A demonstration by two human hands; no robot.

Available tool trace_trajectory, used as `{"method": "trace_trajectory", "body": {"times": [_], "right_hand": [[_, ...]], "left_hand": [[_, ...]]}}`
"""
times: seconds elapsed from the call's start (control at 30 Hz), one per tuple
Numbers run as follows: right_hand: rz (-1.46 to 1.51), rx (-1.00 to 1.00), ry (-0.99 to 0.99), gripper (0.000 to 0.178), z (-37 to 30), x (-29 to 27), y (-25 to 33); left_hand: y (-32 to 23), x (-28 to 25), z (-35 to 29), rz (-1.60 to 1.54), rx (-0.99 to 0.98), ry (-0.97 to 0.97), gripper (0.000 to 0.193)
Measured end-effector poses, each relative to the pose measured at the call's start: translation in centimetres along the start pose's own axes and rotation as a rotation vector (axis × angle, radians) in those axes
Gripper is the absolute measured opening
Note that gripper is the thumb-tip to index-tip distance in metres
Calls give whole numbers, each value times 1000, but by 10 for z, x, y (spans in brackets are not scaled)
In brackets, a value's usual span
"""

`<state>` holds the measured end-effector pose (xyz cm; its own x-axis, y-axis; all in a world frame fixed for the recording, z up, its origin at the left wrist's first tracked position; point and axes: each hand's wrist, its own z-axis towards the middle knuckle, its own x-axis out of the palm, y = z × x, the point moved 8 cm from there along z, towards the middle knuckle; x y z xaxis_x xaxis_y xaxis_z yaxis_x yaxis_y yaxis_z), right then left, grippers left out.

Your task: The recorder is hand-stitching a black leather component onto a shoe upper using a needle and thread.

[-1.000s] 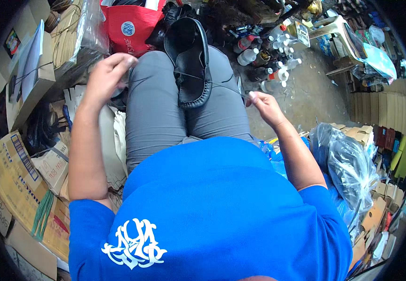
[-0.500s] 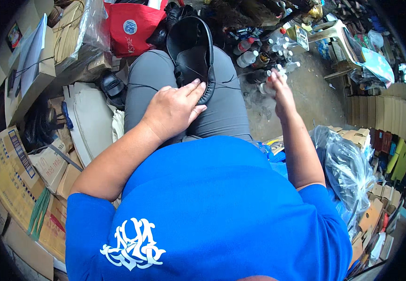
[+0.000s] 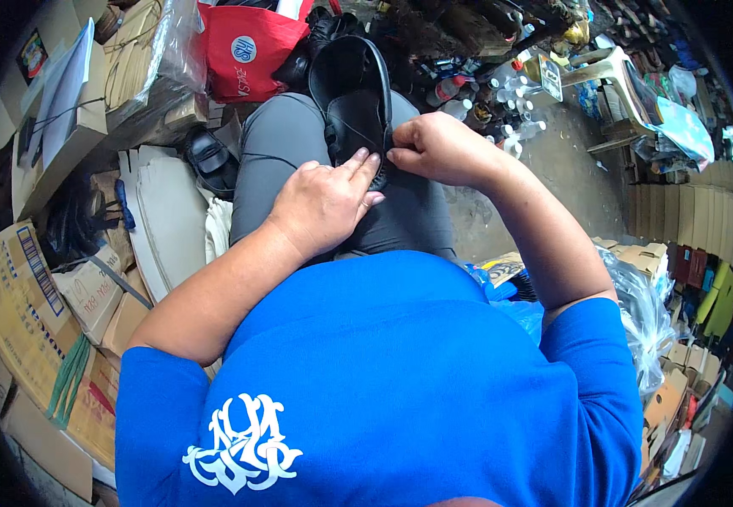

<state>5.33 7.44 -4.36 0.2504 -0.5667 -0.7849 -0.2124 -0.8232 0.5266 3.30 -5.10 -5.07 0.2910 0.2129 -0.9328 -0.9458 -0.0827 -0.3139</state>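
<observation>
A black shoe [image 3: 358,101] lies across my grey-trousered thighs, its opening facing up. My left hand [image 3: 320,198] grips the shoe's near end, thumb at the outer side and fingertips pressed on the inner edge. Against the shoe's right rim, my right hand [image 3: 447,148] is closed in a pinch, close to the left fingertips. Whatever sits in that pinch is too small or hidden to make out. Dark thread [image 3: 273,158] runs over my left thigh.
A red bag [image 3: 248,55] stands beyond my left knee, and a black sandal [image 3: 210,156] lies left of my leg. Cardboard boxes [image 3: 24,304] crowd the left. Plastic bottles [image 3: 510,89] stand on the floor ahead right, near a tipped plastic chair [image 3: 612,68]. Clear plastic wrap [image 3: 641,313] bulges at my right.
My right hand has come in from the right, where it was held away from the shoe, and is now closed at the shoe's right rim. My left hand keeps its grip.
</observation>
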Motion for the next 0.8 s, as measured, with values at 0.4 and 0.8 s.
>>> {"method": "trace_trajectory", "body": {"times": [0.4, 0.8], "right_hand": [[282, 104, -132, 24, -39, 0, -4], [236, 30, -341, 18, -48, -20, 9]], "left_hand": [[0, -2, 2, -68, -8, 2, 45], [89, -10, 47, -791, -237, -89, 40]]}}
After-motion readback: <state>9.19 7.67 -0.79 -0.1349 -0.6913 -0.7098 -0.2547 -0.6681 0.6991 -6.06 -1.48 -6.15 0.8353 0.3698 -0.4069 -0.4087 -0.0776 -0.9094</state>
